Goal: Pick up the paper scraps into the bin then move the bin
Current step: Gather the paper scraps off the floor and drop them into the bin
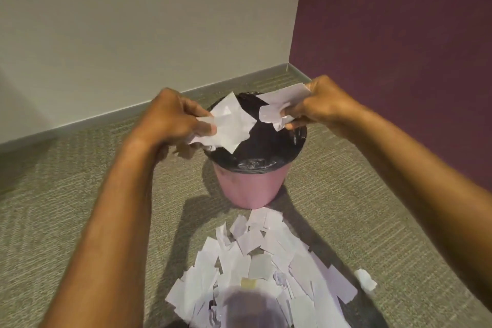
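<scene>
At the centre of the frame, over the pink bin (pixel 251 189) with its black liner, my left hand (pixel 173 117) grips a bunch of paper scraps (pixel 230 125) and my right hand (pixel 319 104) pinches another few above the opening. By my judgement I'm early on. The big pile (pixel 266 261) lies on the carpet (pixel 80 194) at lower centre, and the bin sits unmoved near the wall corner.

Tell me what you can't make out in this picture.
Inside the pink bin: head view; the black liner and the scraps gripped in the left hand and right hand hide its contents.
Scrap pile on the carpet: cut off by the bottom edge, partly behind a blurred grey shape.
</scene>
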Demonstrator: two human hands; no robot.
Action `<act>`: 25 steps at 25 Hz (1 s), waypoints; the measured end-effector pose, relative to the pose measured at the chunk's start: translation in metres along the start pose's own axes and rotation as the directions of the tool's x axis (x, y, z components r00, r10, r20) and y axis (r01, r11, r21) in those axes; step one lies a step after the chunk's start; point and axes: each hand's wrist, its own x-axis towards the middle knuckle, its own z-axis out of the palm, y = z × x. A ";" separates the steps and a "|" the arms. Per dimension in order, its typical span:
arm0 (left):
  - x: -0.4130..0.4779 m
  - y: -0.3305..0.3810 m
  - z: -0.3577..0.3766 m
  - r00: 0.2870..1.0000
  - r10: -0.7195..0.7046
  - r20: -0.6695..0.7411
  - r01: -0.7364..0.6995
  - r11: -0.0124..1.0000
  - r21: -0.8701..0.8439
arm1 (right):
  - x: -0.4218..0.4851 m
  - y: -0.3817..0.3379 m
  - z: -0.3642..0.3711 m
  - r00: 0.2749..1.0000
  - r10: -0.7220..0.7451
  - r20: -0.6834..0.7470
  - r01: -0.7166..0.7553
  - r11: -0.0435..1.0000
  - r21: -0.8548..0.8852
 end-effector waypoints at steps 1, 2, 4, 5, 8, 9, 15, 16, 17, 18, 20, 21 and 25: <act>0.018 0.009 0.007 0.998 -0.015 -0.061 0.013 1.000 -0.023 | 0.010 0.001 0.001 0.999 0.000 -0.038 0.000 1.000 -0.015; 0.039 0.014 0.017 0.995 -0.025 -0.099 0.020 0.999 -0.043 | 0.020 0.004 0.005 0.998 0.009 -0.062 -0.012 0.999 -0.041; 0.083 0.012 0.042 0.994 -0.038 -0.104 0.039 0.999 0.010 | 0.038 0.015 0.014 0.994 0.072 -0.079 -0.080 0.992 -0.100; 0.099 0.006 0.054 0.994 -0.050 -0.095 0.057 0.996 0.074 | 0.045 0.022 0.019 0.990 0.119 -0.073 -0.128 0.984 -0.125; 0.130 -0.014 0.083 0.996 -0.067 -0.067 0.078 0.983 0.168 | 0.059 0.040 0.033 0.978 0.208 -0.015 -0.207 0.966 -0.153; 0.134 -0.019 0.089 0.996 -0.073 -0.058 0.082 0.981 0.177 | 0.061 0.043 0.036 0.977 0.213 0.003 -0.210 0.966 -0.154; 0.136 -0.034 0.101 0.995 -0.015 -0.097 0.038 0.971 0.234 | 0.068 0.058 0.034 0.978 0.201 0.050 -0.186 0.959 -0.216; 0.135 -0.035 0.101 0.993 0.014 -0.114 0.016 0.967 0.255 | 0.069 0.061 0.034 0.984 0.176 0.039 -0.163 0.961 -0.224; 0.130 -0.034 0.100 0.990 0.037 -0.139 -0.001 0.967 0.255 | 0.069 0.063 0.034 0.990 0.138 0.011 -0.131 0.963 -0.236; 0.127 -0.034 0.098 0.986 0.054 -0.156 -0.016 0.972 0.235 | 0.067 0.064 0.035 0.996 0.091 -0.024 -0.094 0.963 -0.251; 0.114 -0.035 0.091 0.980 0.060 -0.191 -0.031 0.988 0.150 | 0.058 0.060 0.035 0.998 0.026 -0.054 -0.039 0.969 -0.243; 0.102 -0.036 0.086 0.977 0.057 -0.206 -0.033 0.992 0.119 | 0.050 0.057 0.035 0.999 0.017 -0.037 -0.024 0.976 -0.217; 0.046 -0.057 0.071 0.992 -0.121 -0.044 0.123 0.992 0.040 | 0.005 0.054 0.027 0.972 0.064 0.225 -0.008 0.970 -0.243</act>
